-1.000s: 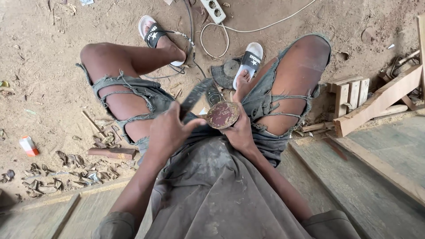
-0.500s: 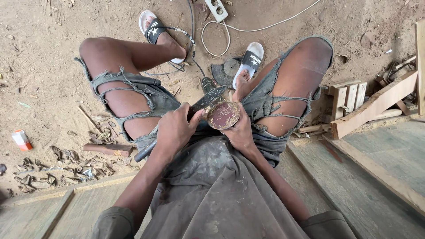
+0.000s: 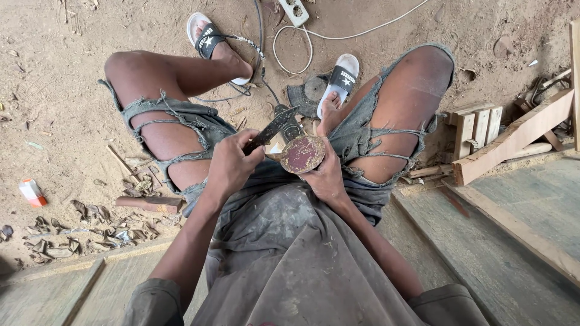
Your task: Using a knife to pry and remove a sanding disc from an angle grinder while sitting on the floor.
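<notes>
Rusty disc (image 3: 302, 154) gripped by right hand (image 3: 326, 178); left hand (image 3: 232, 169) clenched on dark blade (image 3: 270, 128); orange-white packet (image 3: 32, 192) far left.

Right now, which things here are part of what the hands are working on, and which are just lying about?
In hand:
round reddish disc, in the right hand
dark flat blade, in the left hand

Lying about:
power strip
white cable
wooden plank
small orange box

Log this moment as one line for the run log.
left hand: holds flat metal tool | right hand: holds round disc | seated, sandy floor
</notes>
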